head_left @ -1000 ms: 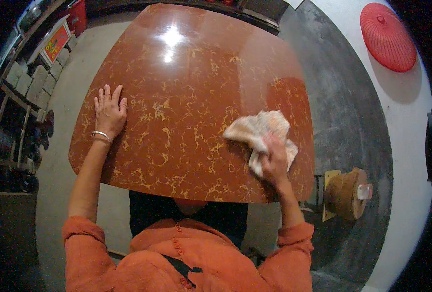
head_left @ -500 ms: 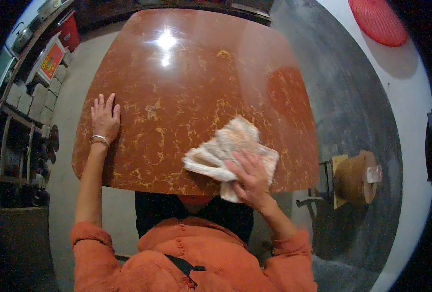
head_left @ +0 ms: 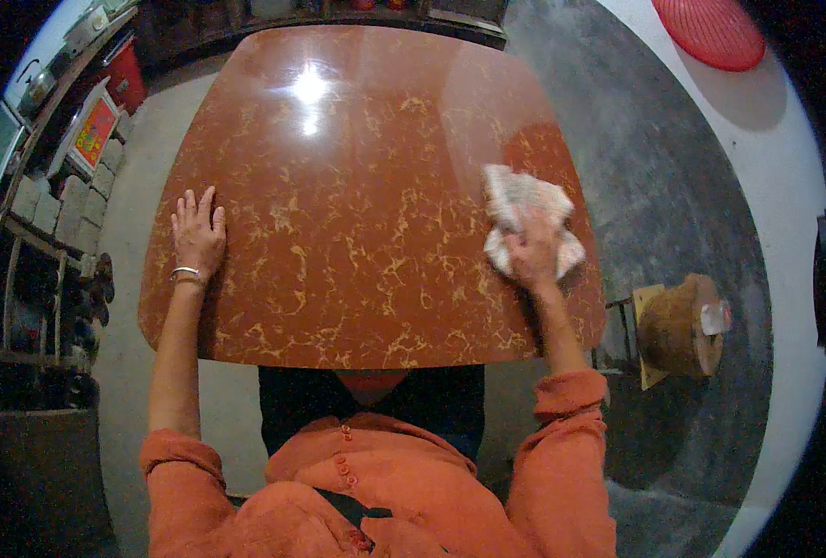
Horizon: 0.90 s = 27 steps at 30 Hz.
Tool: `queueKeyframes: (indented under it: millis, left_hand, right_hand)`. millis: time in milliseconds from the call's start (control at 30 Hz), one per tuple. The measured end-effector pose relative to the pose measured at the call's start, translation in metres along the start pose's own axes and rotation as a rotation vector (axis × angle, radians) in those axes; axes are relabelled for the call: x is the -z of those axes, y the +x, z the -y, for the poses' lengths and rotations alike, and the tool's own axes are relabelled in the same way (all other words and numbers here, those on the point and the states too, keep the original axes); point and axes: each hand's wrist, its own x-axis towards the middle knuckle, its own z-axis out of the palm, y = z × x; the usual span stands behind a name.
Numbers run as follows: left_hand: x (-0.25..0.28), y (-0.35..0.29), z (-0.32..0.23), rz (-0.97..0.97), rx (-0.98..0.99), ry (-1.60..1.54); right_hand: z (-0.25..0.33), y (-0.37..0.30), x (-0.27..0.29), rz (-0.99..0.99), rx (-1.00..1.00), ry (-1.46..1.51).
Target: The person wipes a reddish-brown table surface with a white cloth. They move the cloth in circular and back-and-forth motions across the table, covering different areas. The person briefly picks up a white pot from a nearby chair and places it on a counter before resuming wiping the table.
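A glossy reddish-brown table (head_left: 338, 242) with yellow marbling spreads out before me. Its left part bears my left hand (head_left: 199, 238), which lies flat with fingers stretched and a pale bangle at the wrist. Toward the right edge, my right hand (head_left: 535, 251) presses on a crumpled whitish cloth (head_left: 524, 191) with faint orange patches. The cloth is bunched under and around the palm, slightly blurred by motion. Some of the right fingers are hidden in its folds.
To the right of the table stands a round wooden block (head_left: 682, 325) with a small pale item on it. A red mesh cover (head_left: 715, 28) hangs on the white wall. At left are stacked grey blocks (head_left: 73, 209), a red bin (head_left: 125, 74) and a kettle (head_left: 33, 88).
My right hand has slid the cloth from the table's near edge forward and to the right, and the cloth is more bunched. My left hand stays in place on the table.
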Motion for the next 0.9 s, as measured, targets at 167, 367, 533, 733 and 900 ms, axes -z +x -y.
queueKeyframes:
  millis: [167, 367, 533, 733, 900]
  left_hand:
    - [-0.003, -0.001, 0.010, -0.003, -0.007, -0.014]
    - [0.006, -0.005, 0.006, 0.022, 0.009, 0.012]
    - [0.005, -0.004, -0.001, 0.035, 0.007, 0.022]
    - [0.007, -0.003, 0.004, -0.015, -0.006, 0.006]
    - [0.001, -0.004, 0.009, -0.043, -0.010, -0.006]
  right_hand:
    - [0.099, -0.041, 0.043, 0.203, 0.293, 0.213]
    - [0.042, -0.095, 0.078, 0.134, 0.047, 0.197]
    - [-0.046, -0.056, 0.061, 0.075, -0.265, -0.083]
    - [0.004, 0.027, 0.007, 0.151, -0.226, -0.190]
    - [0.130, -0.009, 0.017, 0.135, 0.365, 0.189]
